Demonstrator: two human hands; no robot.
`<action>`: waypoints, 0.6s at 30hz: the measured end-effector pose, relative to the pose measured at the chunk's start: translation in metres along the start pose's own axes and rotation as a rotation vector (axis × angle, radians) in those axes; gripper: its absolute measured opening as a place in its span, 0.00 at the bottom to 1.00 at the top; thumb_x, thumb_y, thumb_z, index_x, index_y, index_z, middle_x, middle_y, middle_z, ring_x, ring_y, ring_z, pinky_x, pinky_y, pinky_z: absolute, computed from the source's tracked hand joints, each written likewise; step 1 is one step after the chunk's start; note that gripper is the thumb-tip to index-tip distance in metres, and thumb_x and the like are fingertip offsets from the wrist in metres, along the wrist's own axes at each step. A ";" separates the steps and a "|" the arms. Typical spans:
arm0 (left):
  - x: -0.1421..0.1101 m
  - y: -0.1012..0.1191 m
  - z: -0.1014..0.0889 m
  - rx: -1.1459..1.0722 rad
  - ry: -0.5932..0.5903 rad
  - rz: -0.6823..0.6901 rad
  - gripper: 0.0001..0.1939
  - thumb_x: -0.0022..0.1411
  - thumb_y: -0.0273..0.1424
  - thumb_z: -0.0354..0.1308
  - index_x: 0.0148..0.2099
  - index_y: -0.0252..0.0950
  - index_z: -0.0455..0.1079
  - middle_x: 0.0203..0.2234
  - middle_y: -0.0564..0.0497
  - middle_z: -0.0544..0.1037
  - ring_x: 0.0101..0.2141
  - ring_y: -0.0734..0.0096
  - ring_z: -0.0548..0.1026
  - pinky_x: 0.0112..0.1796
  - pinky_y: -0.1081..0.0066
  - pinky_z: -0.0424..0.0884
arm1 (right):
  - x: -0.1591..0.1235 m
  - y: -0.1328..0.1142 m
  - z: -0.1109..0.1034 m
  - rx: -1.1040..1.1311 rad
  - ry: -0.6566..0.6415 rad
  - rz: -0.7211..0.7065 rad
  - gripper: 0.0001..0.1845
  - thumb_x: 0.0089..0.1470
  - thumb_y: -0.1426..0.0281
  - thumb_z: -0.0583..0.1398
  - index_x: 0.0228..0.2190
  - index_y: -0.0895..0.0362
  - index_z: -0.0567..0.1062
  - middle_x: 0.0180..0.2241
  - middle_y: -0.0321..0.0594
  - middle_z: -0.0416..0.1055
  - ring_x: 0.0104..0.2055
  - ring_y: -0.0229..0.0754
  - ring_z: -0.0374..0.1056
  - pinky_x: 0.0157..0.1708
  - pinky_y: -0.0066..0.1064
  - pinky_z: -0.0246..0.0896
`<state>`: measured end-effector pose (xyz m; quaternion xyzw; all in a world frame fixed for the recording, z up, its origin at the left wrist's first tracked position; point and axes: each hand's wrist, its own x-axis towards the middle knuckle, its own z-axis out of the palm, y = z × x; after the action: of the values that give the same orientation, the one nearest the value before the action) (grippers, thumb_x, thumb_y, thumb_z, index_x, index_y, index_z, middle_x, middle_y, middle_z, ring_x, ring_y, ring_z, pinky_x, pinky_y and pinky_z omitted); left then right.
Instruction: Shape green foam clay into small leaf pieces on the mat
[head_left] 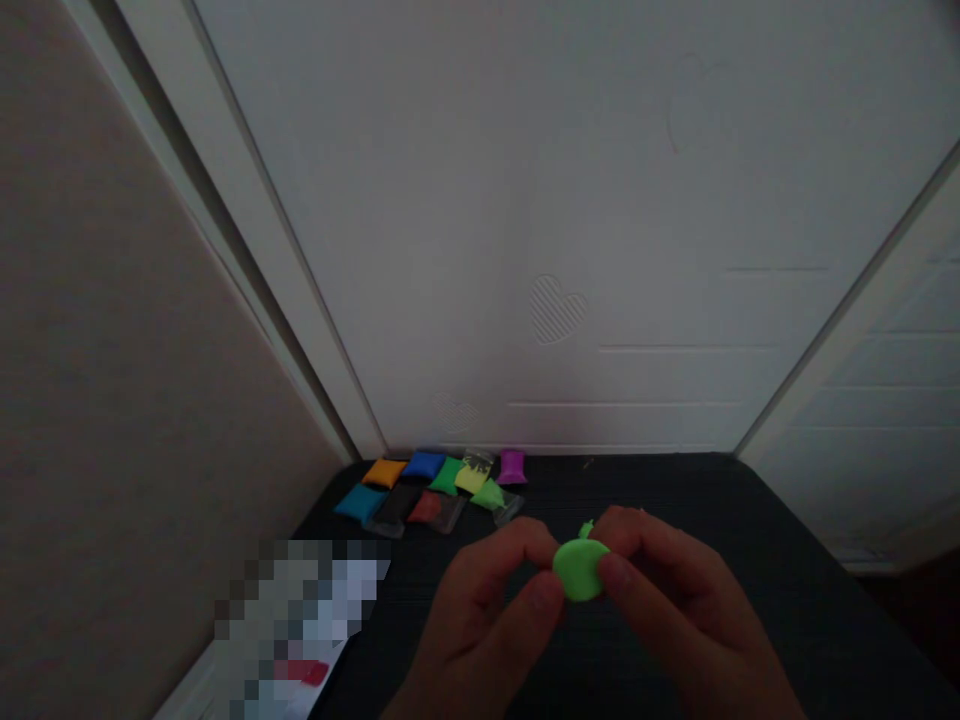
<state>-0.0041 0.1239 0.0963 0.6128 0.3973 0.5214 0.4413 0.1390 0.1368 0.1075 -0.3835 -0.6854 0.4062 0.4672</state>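
Observation:
A flattened lump of bright green clay (580, 569) is held above the dark table (757, 560) between both hands. My left hand (487, 620) pinches its left edge with thumb and forefinger. My right hand (675, 610) pinches its right edge, thumb in front and fingers behind. A small green tip pokes up from the top of the lump.
Several small clay packets lie at the table's far left: orange (384, 472), blue (424, 464), green (448, 475), yellow (472, 474), purple (512, 466), teal (361, 501), black, red (427, 508) and an opened light green one (490, 494). A white sheet (307, 620) lies front left. White wall panels stand behind.

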 end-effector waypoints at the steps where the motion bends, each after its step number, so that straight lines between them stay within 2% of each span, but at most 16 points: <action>1: 0.000 0.001 -0.001 0.022 0.014 -0.018 0.16 0.54 0.43 0.48 0.25 0.36 0.64 0.20 0.52 0.64 0.24 0.71 0.62 0.28 0.71 0.59 | 0.000 0.001 0.000 -0.029 -0.003 0.000 0.12 0.51 0.64 0.53 0.20 0.55 0.67 0.20 0.33 0.63 0.24 0.35 0.60 0.26 0.27 0.55; 3: 0.001 0.005 -0.004 0.079 0.038 -0.061 0.14 0.54 0.41 0.49 0.26 0.36 0.65 0.20 0.52 0.65 0.25 0.71 0.63 0.29 0.71 0.60 | -0.001 0.003 0.001 -0.083 -0.026 0.001 0.11 0.50 0.64 0.54 0.20 0.54 0.67 0.19 0.32 0.62 0.23 0.34 0.59 0.26 0.27 0.55; 5: 0.004 0.010 -0.008 0.136 0.002 -0.072 0.11 0.54 0.37 0.51 0.26 0.36 0.66 0.21 0.52 0.66 0.25 0.72 0.64 0.29 0.72 0.61 | -0.001 0.005 0.001 -0.114 -0.055 -0.001 0.11 0.51 0.63 0.53 0.21 0.54 0.67 0.19 0.31 0.62 0.23 0.34 0.59 0.26 0.27 0.54; 8: 0.007 0.014 -0.015 0.181 -0.046 -0.024 0.06 0.54 0.31 0.52 0.27 0.36 0.67 0.23 0.52 0.68 0.27 0.72 0.65 0.30 0.73 0.62 | 0.000 0.007 0.003 -0.108 -0.068 -0.028 0.12 0.53 0.63 0.50 0.23 0.53 0.67 0.21 0.32 0.63 0.25 0.35 0.61 0.25 0.26 0.54; 10: 0.008 0.012 -0.019 0.185 -0.022 0.005 0.05 0.54 0.30 0.52 0.29 0.37 0.68 0.24 0.52 0.69 0.29 0.71 0.66 0.31 0.73 0.63 | 0.002 0.008 0.004 -0.090 -0.071 -0.055 0.11 0.53 0.62 0.50 0.25 0.52 0.68 0.22 0.33 0.65 0.26 0.36 0.62 0.25 0.26 0.54; 14: 0.007 0.008 -0.019 0.203 -0.006 0.024 0.05 0.54 0.30 0.52 0.31 0.37 0.68 0.25 0.51 0.69 0.29 0.69 0.67 0.30 0.72 0.64 | 0.003 0.008 0.008 -0.098 -0.012 -0.058 0.05 0.49 0.65 0.55 0.25 0.52 0.69 0.23 0.33 0.66 0.27 0.37 0.62 0.25 0.27 0.55; 18: 0.006 0.011 -0.018 0.241 -0.008 0.068 0.03 0.52 0.28 0.54 0.31 0.37 0.68 0.24 0.52 0.69 0.29 0.70 0.67 0.30 0.72 0.64 | 0.002 0.006 0.008 -0.065 0.031 -0.077 0.05 0.49 0.67 0.55 0.25 0.53 0.69 0.22 0.34 0.66 0.25 0.37 0.62 0.24 0.27 0.55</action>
<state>-0.0206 0.1290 0.1096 0.6768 0.4342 0.4820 0.3480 0.1320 0.1396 0.1009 -0.3780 -0.7053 0.3592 0.4803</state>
